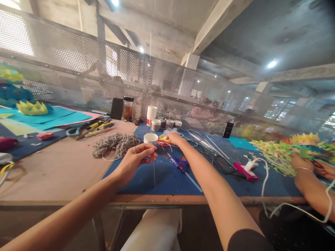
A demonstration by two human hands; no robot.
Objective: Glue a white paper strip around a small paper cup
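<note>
My left hand (141, 155) is closed in a pinch on a thin pale wire (154, 176), which runs nearly upright above and below my fingers. Just behind that hand is a white paper cup (151, 138). My right hand (176, 138) reaches forward, its fingers closed at the red and yellow handles of what look like scissors (163, 142); the blades are not clear. Below my right wrist, a blue glue gun (179, 162) lies on the blue mat (141, 181), with a clear glue stick (193, 182) trailing from it.
Left of my hands lie a grey cord bundle (115, 143) and several hand tools (96, 129). Behind stand stacked cups (151, 114), small cups (170, 124) and a jar (128, 108). A pink power strip (246, 171) and cables sit right, near another person's hands (303, 164) and paper scraps.
</note>
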